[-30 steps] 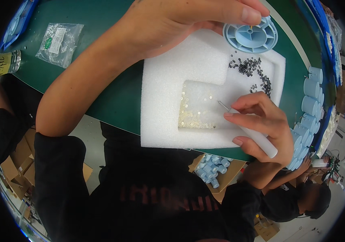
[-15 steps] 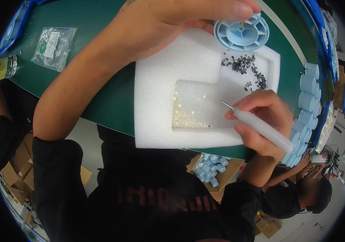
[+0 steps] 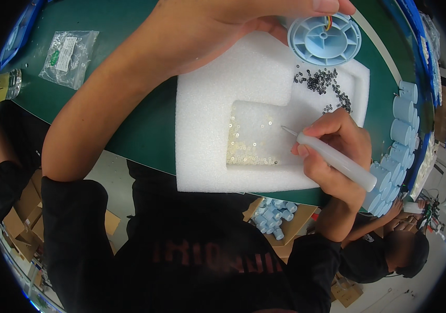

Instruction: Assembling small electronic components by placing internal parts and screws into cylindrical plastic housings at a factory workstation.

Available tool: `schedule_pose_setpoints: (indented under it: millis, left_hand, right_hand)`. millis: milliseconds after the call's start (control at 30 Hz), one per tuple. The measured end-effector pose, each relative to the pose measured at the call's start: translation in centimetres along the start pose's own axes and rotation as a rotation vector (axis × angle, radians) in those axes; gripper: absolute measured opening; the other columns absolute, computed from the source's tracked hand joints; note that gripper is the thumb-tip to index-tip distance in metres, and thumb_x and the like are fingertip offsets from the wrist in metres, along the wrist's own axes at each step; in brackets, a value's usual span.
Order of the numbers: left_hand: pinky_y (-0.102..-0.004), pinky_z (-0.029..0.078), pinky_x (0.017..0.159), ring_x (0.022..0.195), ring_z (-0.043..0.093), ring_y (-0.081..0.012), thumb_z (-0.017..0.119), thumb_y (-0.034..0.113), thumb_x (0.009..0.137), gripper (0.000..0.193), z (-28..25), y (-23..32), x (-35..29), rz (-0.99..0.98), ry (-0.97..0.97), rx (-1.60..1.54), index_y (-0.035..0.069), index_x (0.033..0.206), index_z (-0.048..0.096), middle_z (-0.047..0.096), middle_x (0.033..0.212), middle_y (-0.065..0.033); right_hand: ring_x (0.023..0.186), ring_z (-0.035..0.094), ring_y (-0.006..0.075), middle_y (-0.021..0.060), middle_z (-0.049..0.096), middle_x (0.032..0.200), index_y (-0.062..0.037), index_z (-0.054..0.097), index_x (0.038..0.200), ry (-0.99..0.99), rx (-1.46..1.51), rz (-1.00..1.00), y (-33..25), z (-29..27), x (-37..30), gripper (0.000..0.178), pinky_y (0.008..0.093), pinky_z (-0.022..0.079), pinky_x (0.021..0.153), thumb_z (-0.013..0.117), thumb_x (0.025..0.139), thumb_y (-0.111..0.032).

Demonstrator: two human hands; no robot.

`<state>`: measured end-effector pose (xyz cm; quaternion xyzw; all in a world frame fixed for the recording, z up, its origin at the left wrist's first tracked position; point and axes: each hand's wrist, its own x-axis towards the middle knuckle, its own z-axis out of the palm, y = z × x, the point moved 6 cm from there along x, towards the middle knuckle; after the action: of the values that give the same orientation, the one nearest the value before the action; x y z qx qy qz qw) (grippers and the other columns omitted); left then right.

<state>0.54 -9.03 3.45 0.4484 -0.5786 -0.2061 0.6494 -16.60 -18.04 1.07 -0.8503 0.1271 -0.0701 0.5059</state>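
Note:
My left hand (image 3: 238,23) grips a light blue round plastic part (image 3: 324,44), its ribbed underside showing and thin red and yellow wires at its middle. Part of that hand is cut off by the top edge. Between the fingers of my right hand (image 3: 337,148) is a white pen-shaped tool (image 3: 340,163) with a thin metal tip. The tip hovers over a white foam tray (image 3: 197,130). Small pale washers (image 3: 246,154) lie in the tray's near recess, and small black rings (image 3: 319,82) are scattered in its far right recess, below the blue part.
A clear plastic bag (image 3: 69,60) and a jar with a yellow label (image 3: 6,87) lie to the left on the green table (image 3: 129,148). Several light blue cups (image 3: 402,130) line the right edge. Below stands a cardboard box (image 3: 298,224) of blue parts. Co-workers sit on both sides.
My left hand and the blue part have moved a little to the right. The foam tray has shifted slightly right too. My right hand has moved slightly left and up with the tool.

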Motion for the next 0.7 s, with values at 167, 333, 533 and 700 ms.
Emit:
schedule_pose_setpoints:
  millis: [167, 333, 533, 700]
  left_hand:
    - [-0.0181, 0.045, 0.066, 0.091, 0.061, -0.0171, 0.061, 0.021, 0.091, 0.028, -0.2, -2.4, -0.5, -0.521, 0.147, -0.242, 0.002, 0.111, 0.066, 0.066, 0.105, -0.0141]
    - [-0.0182, 0.044, 0.064, 0.091, 0.061, -0.017, 0.061, 0.02, 0.091, 0.026, -0.6, -3.2, -0.3, -0.544, 0.149, -0.192, 0.003, 0.11, 0.067, 0.066, 0.105, -0.0138]
    - [-0.0182, 0.044, 0.065, 0.093, 0.061, -0.0173, 0.06, 0.021, 0.092, 0.027, -0.3, -1.7, -0.4, -0.466, 0.129, -0.209, 0.002, 0.111, 0.066, 0.066, 0.104, -0.0132]
    - [-0.0204, 0.048, 0.075, 0.098, 0.061, -0.0193, 0.058, 0.018, 0.093, 0.034, 0.0, -2.4, -0.5, -0.491, 0.186, -0.525, -0.003, 0.12, 0.059, 0.063, 0.109, -0.0153]
  right_hand:
    - [0.054, 0.062, 0.0146, 0.0048, 0.061, 0.065, -0.0033, 0.056, 0.076, 0.021, -0.038, 0.028, -0.4, 0.2, 0.0, 0.017, 0.0216, 0.048, 0.054, 0.068, 0.064, -0.003]
    - [0.054, 0.06, 0.0157, 0.0061, 0.061, 0.067, -0.0023, 0.058, 0.076, -0.015, -0.118, -0.048, -1.5, 0.3, 0.3, 0.015, 0.0225, 0.046, 0.053, 0.067, 0.065, -0.003]
    - [0.06, 0.061, 0.0119, 0.0068, 0.062, 0.071, -0.0006, 0.057, 0.08, -0.04, -0.063, 0.037, -0.5, 0.2, 0.0, 0.015, 0.022, 0.047, 0.057, 0.065, 0.067, 0.001]
    - [0.074, 0.063, 0.0112, 0.0076, 0.066, 0.08, 0.003, 0.054, 0.094, 0.167, 0.293, 0.159, 0.5, -0.3, 0.4, 0.018, 0.0219, 0.05, 0.068, 0.064, 0.079, 0.003]
